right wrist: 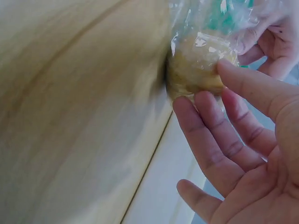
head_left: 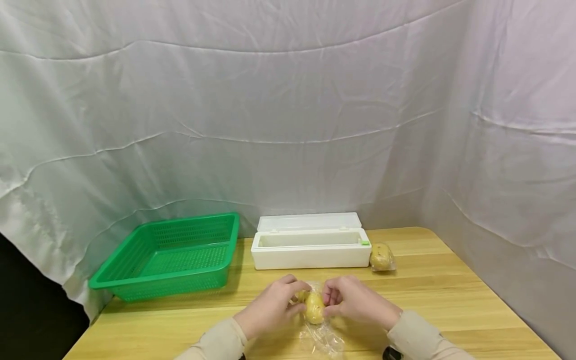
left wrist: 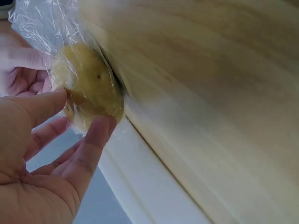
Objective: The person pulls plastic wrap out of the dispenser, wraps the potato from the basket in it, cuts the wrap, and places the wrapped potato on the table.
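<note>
A yellow potato (head_left: 314, 307) in clear plastic wrap (head_left: 327, 341) is between both hands, low over the table's front middle. From the left, my left hand (head_left: 275, 305) holds it; the left wrist view shows thumb and fingertips against the wrapped potato (left wrist: 88, 79). My right hand (head_left: 353, 301) holds the opposite side, its thumb and several fingertips on the film in the right wrist view, the little finger standing apart. Loose film trails from the potato toward the table's front edge. Another wrapped potato (head_left: 382, 257) sits at the right end of the white box.
Behind the hands stands a long white box (head_left: 310, 259), its lid (head_left: 310, 221) tipped back. A green perforated basket (head_left: 157, 280) occupies the left of the wooden table (head_left: 432, 295). Pale grey curtains (head_left: 288, 170) hang behind and at the right.
</note>
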Available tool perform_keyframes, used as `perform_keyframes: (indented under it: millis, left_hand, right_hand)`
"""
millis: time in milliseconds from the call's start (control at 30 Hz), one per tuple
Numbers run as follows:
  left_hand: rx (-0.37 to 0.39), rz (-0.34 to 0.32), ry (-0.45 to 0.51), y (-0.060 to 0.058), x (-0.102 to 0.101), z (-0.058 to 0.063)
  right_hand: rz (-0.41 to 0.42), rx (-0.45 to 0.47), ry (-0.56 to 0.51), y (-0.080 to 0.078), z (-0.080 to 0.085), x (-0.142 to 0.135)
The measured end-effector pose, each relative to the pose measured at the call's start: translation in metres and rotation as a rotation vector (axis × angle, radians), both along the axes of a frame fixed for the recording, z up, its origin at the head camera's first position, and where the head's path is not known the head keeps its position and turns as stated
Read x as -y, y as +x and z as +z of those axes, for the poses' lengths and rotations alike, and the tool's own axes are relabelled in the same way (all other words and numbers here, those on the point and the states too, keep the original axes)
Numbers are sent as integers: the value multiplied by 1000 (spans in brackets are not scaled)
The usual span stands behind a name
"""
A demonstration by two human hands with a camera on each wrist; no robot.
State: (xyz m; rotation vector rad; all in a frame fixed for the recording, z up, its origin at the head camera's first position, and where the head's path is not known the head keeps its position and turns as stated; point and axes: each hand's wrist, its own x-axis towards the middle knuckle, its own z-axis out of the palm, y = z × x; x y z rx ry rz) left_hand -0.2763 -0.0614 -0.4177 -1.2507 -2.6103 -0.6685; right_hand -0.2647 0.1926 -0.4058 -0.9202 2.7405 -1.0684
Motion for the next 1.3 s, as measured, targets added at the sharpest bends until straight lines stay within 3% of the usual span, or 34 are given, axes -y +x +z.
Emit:
perform_keyframes:
  millis: [133,267,400,500,733,800,1000,1300]
  left_hand:
    - [120,8,57,-7,1,-2]
    - [161,35,88,-14,3,-3]
    - [158,40,99,-17,5,-4]
    - [123,29,90,-12,9,-2]
    - [-63,-125,-100,11,18,4]
    - [-70,-164,-152,14,19,4]
    - [-60,-242,-248,15,19,-2]
    - [-15,-261,-248,11,19,-8]
  right_hand:
    - [-25,4,-1,-5,-4,3]
    - [-43,-12,-2,-11,-6,8]
    - [-35,-42,16,-12,-6,8]
    - [-3,-62,22,-6,-2,5]
    - [175,-270,136,21,6,3]
    - [194,-298,192,26,4,5]
    - [216,-259,300,26,-9,12]
    - [175,-330,357,24,-17,21]
